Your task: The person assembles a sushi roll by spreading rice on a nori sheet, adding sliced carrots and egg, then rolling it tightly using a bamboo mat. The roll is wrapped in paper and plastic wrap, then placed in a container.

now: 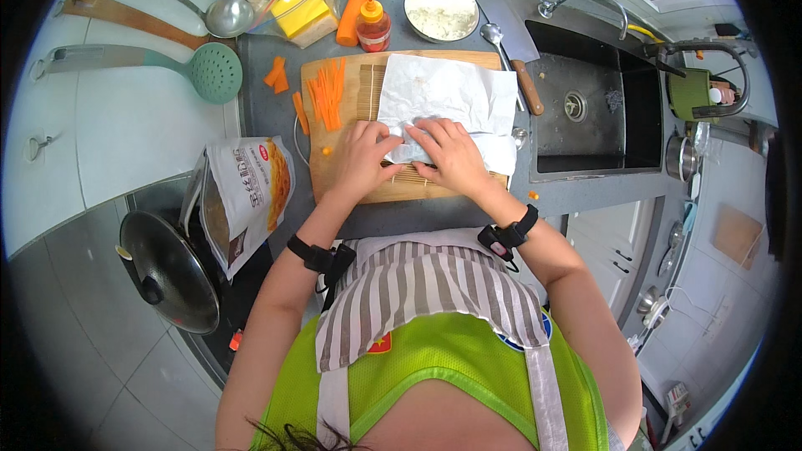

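Note:
A sheet of white paper [448, 91] lies over a bamboo rolling mat [371, 91] on the wooden cutting board [351, 193]. Its near edge is folded or rolled over, and what is inside is hidden. My left hand [364, 160] presses on the left end of this fold, fingertips on the paper and thumb at the near side. My right hand [452, 153] rests just right of it, fingers curled over the same fold. Carrot strips [326, 95] lie on the board's left part. A bowl of white rice [441, 10] stands behind the board.
A knife [527, 88] and a metal spoon [495, 37] lie between board and sink [579, 138]. Behind the board stand a red sauce bottle [373, 28], a whole carrot [351, 19] and a bag of yellow slices [304, 12]. An opened food pouch [247, 200] stands at the left, near a lidded pan [169, 272].

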The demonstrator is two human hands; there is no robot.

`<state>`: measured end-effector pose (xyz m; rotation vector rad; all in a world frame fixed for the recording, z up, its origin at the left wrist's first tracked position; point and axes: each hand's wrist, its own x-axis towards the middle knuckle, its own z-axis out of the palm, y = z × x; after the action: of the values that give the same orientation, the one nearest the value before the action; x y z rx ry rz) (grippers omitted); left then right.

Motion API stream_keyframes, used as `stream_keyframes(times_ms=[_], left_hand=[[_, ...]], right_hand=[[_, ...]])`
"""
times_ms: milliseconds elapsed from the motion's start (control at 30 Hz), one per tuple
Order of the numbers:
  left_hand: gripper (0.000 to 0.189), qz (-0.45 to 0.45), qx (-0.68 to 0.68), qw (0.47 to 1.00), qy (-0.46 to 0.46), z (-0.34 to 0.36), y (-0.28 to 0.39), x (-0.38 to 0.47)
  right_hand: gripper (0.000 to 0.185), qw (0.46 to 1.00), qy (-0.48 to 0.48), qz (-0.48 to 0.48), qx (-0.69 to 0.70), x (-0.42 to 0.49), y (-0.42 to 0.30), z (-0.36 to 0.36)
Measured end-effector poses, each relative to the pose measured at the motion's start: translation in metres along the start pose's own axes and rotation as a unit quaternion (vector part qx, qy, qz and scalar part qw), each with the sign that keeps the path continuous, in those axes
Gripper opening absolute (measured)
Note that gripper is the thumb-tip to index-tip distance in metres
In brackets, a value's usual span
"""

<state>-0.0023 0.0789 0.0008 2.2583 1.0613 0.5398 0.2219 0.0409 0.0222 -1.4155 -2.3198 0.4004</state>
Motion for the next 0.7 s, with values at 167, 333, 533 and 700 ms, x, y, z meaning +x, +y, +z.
stream_keyframes(times_ms=[167,333,533,700], left_hand=[[0.042,-0.281,-0.212,0.936,0.004,-0.001,-0.001,-0.011],[0.031,-0.4,-0.407,0.82,0.053,0.001,-0.008,-0.018],[0.029,-0.473,-0.514,0.715,0.04,-0.01,0.006,-0.014],[0.033,-0.406,-0.432,0.802,0.073,0.012,0.004,-0.007]], right_hand=[[0.07,1.0,-0.005,0.001,-0.009,0.001,0.0,0.0],[0.07,1.0,0.0,0.003,-0.01,0.0,-0.001,0.003],[0.069,1.0,0.003,0.002,-0.006,0.0,-0.001,0.003],[0.069,1.0,-0.002,0.006,-0.01,0.0,-0.002,0.002]])
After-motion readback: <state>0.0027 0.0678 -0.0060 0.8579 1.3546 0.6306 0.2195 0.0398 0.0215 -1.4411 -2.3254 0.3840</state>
